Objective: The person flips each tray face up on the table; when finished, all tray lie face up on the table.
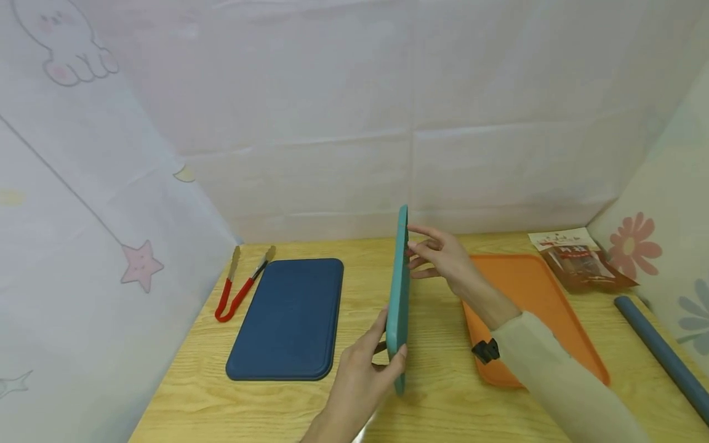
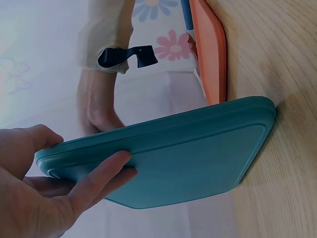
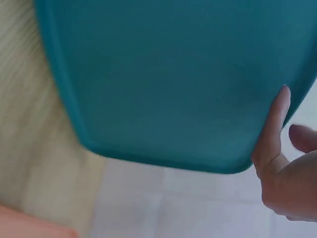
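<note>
While the left hand (image 1: pixel 360 374) pinches an upright teal tray (image 1: pixel 397 289), right hand (image 1: pixel 445 257) loosely spread, finger (image 3: pixel 273 128) against its rimmed face

The left hand (image 1: pixel 362 372) reaches up from the lower middle of the head view, its wrist (image 1: pixel 329 421) bare, thumb (image 2: pixel 45 137) and fingers (image 2: pixel 106 173) set opposite each other in a pinch. The right arm (image 1: pixel 495 311) comes in slantwise from the lower right, its pale sleeve (image 1: pixel 559 369) ending short of the hand. The right hand (image 1: pixel 437 255) is higher in the view, pointing left, fingers spread and lightly bent; in the right wrist view one finger (image 3: pixel 276 116) stretches out long, another digit apart from it
</note>
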The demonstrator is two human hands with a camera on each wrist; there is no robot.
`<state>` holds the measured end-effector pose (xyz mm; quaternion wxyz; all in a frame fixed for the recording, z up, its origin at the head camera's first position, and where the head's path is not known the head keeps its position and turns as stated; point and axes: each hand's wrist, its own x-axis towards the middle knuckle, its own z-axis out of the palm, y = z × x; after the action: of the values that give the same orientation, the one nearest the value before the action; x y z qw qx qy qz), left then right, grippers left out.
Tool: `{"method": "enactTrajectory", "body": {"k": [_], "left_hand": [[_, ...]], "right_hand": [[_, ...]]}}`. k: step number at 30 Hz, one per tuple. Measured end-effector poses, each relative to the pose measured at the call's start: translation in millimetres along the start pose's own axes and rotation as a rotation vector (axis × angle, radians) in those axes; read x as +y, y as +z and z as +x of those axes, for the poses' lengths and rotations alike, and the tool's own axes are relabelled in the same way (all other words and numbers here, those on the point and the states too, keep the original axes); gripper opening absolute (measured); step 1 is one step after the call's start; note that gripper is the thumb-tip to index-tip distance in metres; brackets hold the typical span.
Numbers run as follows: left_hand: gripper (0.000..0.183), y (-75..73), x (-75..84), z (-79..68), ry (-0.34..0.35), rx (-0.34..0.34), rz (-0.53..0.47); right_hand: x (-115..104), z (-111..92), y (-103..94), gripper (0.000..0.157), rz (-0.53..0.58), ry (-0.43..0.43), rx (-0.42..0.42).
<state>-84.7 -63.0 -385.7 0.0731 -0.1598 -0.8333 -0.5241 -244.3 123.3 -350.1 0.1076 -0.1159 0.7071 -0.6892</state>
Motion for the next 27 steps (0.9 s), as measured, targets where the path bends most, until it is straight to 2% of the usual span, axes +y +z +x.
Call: {"method": "enactTrajectory", "body": {"k": [2,5,8,10,15,17,20,23,27], "left_hand": [[0.061,0.1,-1.3,-1.1,-0.008,0.016,-0.003],[0.06,-1.4,-3.9,-3.6,-0.044,0.048,-0.016],[0.06,-4.8,-7.3,-5.7,-0.107,0.097,-0.029],[0.059,-8.6,-10.4,-6.3,-0.163,0.133,-0.03],[0.056,-25.3,-21.9,-7.6,-0.313,0.173,-0.188],[0.055,-32.7,-26.4,-7.6,-0.37,0.188,-0.309],[0.054,-42.3,-32.4,-7.1,-0.442,0.217,-0.425],[0.056,-47.7,-36.0,-5.9,-0.492,0.23,-0.486],[0.065,-49.3,-38.5,-5.4,-0.509,0.19,-0.54]], "right_hand": [[18,-1,-6.1,0.047,-0.034,0.043,0.009],[53,-5,-12.8,0.049,-0.115,0.163,-0.02],[86,-11,-13.7,0.054,-0.226,0.28,-0.069],[99,-16,-11.8,0.055,-0.275,0.32,-0.072],[108,-25,-5.2,0.054,-0.259,0.322,-0.037],[108,-27,-3.9,0.054,-0.244,0.314,-0.055],[111,-29,-2.0,0.056,-0.233,0.313,-0.085],[115,-30,-2.0,0.056,-0.209,0.318,-0.076],[116,-32,-7.3,0.057,-0.203,0.308,-0.051]]}}
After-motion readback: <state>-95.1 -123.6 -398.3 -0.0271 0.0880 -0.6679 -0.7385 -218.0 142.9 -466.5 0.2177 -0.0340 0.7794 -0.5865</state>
